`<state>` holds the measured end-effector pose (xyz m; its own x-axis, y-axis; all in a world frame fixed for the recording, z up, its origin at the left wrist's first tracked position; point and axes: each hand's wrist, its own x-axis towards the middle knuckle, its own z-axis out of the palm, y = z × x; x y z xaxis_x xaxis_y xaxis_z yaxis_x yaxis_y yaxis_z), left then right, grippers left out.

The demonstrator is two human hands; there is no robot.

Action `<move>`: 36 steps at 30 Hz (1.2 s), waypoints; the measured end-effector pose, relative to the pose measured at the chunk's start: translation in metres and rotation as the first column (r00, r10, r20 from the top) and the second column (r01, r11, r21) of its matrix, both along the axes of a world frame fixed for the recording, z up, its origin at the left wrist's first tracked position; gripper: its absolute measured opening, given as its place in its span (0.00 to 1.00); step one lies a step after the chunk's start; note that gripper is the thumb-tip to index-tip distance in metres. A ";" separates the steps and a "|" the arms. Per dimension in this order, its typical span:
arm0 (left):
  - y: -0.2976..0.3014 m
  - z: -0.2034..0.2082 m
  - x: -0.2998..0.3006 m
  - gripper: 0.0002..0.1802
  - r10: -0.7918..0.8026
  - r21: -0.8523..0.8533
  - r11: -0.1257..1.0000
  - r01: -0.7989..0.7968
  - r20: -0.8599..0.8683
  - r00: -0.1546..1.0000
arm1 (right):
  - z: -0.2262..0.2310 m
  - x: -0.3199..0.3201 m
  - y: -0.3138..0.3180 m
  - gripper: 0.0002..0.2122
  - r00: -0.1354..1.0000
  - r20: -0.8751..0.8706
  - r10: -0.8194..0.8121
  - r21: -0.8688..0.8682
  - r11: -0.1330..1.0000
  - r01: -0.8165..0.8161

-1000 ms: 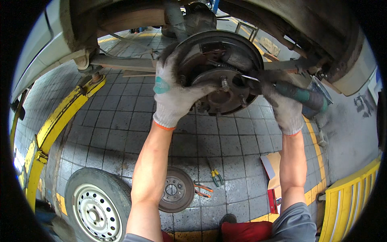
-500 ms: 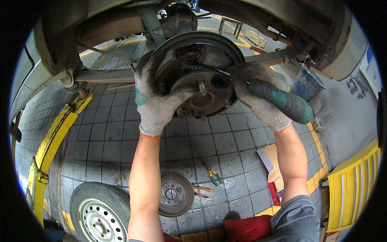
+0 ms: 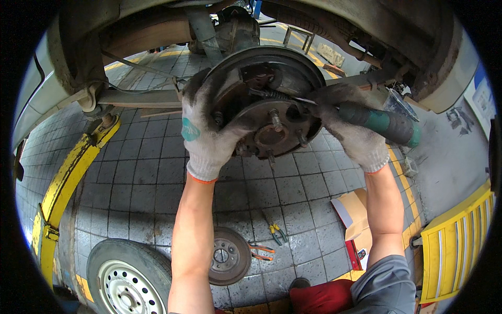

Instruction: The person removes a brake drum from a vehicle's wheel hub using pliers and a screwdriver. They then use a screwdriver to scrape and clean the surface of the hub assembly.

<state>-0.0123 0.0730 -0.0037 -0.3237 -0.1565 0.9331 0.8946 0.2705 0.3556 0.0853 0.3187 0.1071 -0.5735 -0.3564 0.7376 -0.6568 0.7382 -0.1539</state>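
Before me, under a raised vehicle, is a drum brake assembly with a round backing plate (image 3: 302,62) and a rusty wheel hub (image 3: 286,119) with studs. My left hand (image 3: 206,138), in a dirty white knit glove, is closed around the left edge of the assembly, at the curved brake shoe (image 3: 227,98); its thumb reaches toward the hub. My right hand (image 3: 361,144), gloved too, grips a screwdriver (image 3: 384,123) with a green and black handle. The screwdriver's thin metal shaft points left to a coil spring (image 3: 275,94) above the hub. Some fingertips are hidden.
On the tiled floor lie a brake drum (image 3: 238,255), orange-handled pliers (image 3: 261,253), yellow-green pliers (image 3: 278,234) and an open cardboard box (image 3: 351,214). A wheel (image 3: 130,280) lies lower left. A yellow lift arm (image 3: 65,180) stands left; a yellow slatted rack (image 3: 457,251) is at right.
The brake assembly and both hands appear slightly farther right and lower in view. The screwdriver handle lies a little flatter. Both hands keep their hold.
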 end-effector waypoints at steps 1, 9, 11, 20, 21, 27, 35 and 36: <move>0.000 0.000 -0.002 0.36 -0.014 0.019 1.000 0.015 -0.044 0.999 | 0.007 -0.002 0.002 0.09 0.997 -0.071 -0.009 0.124 0.992 0.018; 0.007 0.000 -0.001 0.22 0.090 0.071 0.994 -0.084 -0.079 0.993 | 0.027 -0.008 0.004 0.06 0.967 0.253 -0.027 -0.076 0.996 0.048; 0.004 -0.002 -0.003 0.22 0.098 0.067 0.993 -0.093 -0.070 0.993 | 0.016 -0.007 0.006 0.06 0.999 0.015 -0.037 0.104 0.994 0.036; 0.006 -0.002 -0.003 0.21 0.101 0.097 0.991 -0.093 -0.085 0.991 | -0.007 0.000 -0.001 0.11 0.998 -0.043 -0.044 0.033 0.998 0.046; 0.006 -0.002 -0.003 0.21 0.104 0.088 0.992 -0.096 -0.092 0.990 | -0.008 0.000 -0.001 0.11 0.999 -0.008 -0.051 -0.031 0.998 0.051; 0.006 0.000 -0.001 0.21 0.096 0.085 0.992 -0.089 -0.082 0.992 | 0.023 -0.009 0.011 0.08 0.976 0.160 -0.150 0.106 0.985 0.134; 0.006 0.003 -0.001 0.21 0.143 0.058 0.989 -0.138 -0.081 0.986 | -0.019 -0.001 0.005 0.10 0.985 -0.048 -0.166 0.073 0.983 0.170; 0.008 0.004 -0.001 0.21 0.133 0.066 0.990 -0.128 -0.086 0.987 | -0.017 0.001 0.004 0.10 0.984 -0.064 -0.166 0.092 0.981 0.171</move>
<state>-0.0137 0.0812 0.0002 -0.2115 -0.2484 0.9453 0.8823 0.3676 0.2940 0.0864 0.3230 0.0903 -0.5899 -0.3294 0.7372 -0.5274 0.8485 -0.0429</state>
